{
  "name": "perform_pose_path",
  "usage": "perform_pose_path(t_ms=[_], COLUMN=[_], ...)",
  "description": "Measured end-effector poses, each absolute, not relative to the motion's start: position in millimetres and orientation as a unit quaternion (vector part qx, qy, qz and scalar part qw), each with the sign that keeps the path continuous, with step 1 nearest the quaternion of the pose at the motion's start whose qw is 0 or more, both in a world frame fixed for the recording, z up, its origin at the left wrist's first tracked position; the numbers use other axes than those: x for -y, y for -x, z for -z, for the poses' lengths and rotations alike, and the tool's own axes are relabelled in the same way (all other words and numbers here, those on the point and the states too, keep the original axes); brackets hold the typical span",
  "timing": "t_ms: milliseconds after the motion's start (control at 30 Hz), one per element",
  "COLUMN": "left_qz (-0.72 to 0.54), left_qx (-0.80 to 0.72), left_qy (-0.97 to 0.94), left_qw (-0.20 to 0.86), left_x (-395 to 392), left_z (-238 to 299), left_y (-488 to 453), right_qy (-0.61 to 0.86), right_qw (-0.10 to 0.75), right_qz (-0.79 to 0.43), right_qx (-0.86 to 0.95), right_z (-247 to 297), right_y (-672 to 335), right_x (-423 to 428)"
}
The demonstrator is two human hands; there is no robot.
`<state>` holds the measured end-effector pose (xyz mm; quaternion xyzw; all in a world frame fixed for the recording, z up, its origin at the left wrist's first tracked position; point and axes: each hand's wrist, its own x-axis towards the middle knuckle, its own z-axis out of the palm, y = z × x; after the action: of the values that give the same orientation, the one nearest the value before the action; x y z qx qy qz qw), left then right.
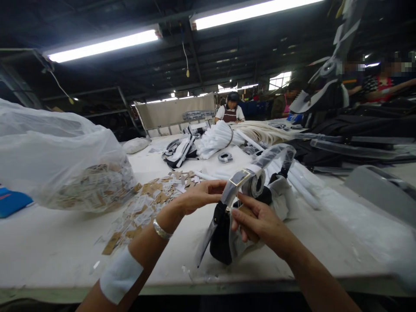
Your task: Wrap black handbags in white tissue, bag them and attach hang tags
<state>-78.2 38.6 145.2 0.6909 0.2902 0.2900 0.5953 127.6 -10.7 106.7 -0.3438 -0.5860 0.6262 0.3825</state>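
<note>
My left hand (199, 197) is pinched closed on the plastic-wrapped strap (243, 178) of a black bag (221, 236) that hangs above the white table (58, 251). My right hand (256, 222) is closed too, gripping the strap just below its brass buckle, with a small brown tag under the fingers. The strap arches up and right inside clear film. A silver bracelet sits on my left wrist and a white patch on my forearm.
A big clear plastic bag (61, 164) full of paper tags lies at left, with loose brown and white tags (146, 203) scattered beside it. White rolled bundles (221, 136) and black bags lie farther back. A person (231, 112) sits at the far end; others stand at right.
</note>
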Motion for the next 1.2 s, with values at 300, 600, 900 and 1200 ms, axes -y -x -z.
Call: perform_pose_path(t_ms=[300,600,900,1200], left_qz=[-0.284,-0.512,-0.582,-0.592], left_qx=[-0.279,-0.302,-0.258,-0.265], left_qy=[-0.672,-0.44,-0.41,-0.473], left_qw=[0.624,0.673,0.653,0.597], left_x=[-53,-23,8,6], left_z=[-126,-115,-118,-112], left_y=[66,97,80,73], right_qy=[0.334,0.418,0.39,0.329], right_qw=[0.361,0.391,0.563,0.58], right_qz=[-0.634,-0.528,-0.17,-0.197], right_qx=[0.596,0.627,0.709,0.718], right_z=[-105,-91,-85,-107], right_y=[-126,-149,-152,-119], right_x=[7,31,49,38])
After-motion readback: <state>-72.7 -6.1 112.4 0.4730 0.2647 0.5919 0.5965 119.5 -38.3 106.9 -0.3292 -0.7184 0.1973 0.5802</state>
